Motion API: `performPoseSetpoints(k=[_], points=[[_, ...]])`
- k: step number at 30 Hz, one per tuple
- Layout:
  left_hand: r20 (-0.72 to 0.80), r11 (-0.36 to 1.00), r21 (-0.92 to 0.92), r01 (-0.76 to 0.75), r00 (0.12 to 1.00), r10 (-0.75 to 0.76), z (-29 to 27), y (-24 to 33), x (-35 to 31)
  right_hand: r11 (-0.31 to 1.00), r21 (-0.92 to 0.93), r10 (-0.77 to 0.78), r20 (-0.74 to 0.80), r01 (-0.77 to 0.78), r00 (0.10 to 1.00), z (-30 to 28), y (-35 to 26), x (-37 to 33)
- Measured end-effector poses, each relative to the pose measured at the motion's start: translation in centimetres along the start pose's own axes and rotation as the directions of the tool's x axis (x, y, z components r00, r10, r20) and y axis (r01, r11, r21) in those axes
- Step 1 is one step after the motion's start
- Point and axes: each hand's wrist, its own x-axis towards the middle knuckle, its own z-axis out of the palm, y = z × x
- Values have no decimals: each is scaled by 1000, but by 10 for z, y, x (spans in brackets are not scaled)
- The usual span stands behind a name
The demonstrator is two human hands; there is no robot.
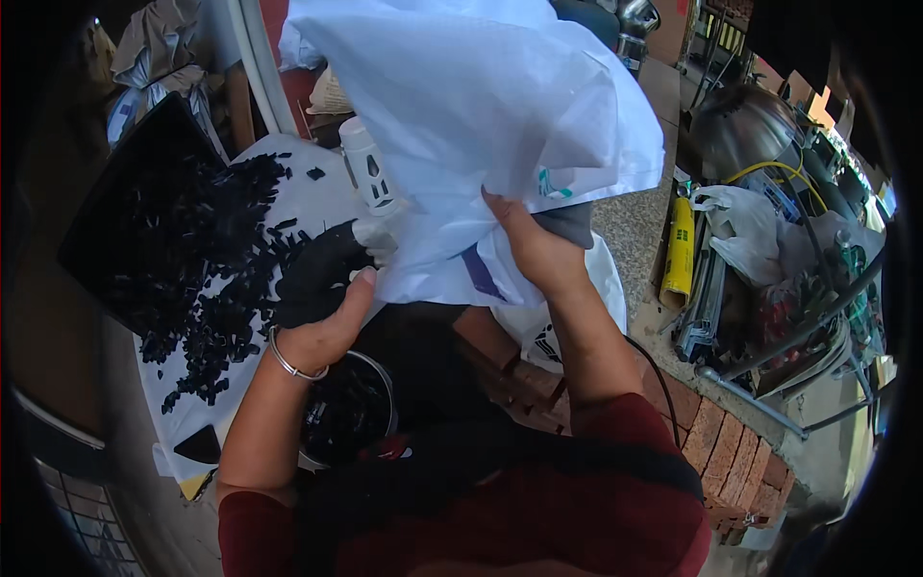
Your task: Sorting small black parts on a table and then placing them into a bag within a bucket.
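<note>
A large white plastic sack (452,106) is raised in front of me, its lower edge bunched and creased. My right hand (538,240) grips that edge, thumb on top and fingers hidden beneath. Something dark grey shows just behind this hand. At the sack's left side, my left hand (332,322) is closed, its bare thumb pressed against a black fabric piece (322,264) with pale grey finger-like ends that looks like a work glove. Its other fingers are hidden. Below my left wrist stands a metal-rimmed bucket (392,385) containing black pieces.
Many small black pieces (207,356) lie on a white sheet at left, spilling from a black tray (91,240). A white slotted container (365,163) stands behind the sack. At right are stacked red bricks (726,452), a yellow tube (679,250), plastic bags and a metal bowl (745,125).
</note>
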Motion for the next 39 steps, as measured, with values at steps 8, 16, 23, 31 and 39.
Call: performPoseSetpoints(k=[8,16,23,31,39], points=[[228,699,649,-300,953,197,9,-136,18,-44,-999,-148,-17,-24,989,-162,44,119],[365,672,695,-257,931,-21,15,-204,-1,-247,-963,737,-116,105,665,-227,258,2],[332,611,758,-227,941,-62,25,-196,3,172,-982,777,82,-85,624,-261,331,-18],[234,686,709,-164,972,-10,19,-202,-5,95,-919,856,272,382,440,-244,199,74],[190,703,702,-113,981,-32,17,-207,-3,-323,-878,554,127,353,823,-134,102,147]])
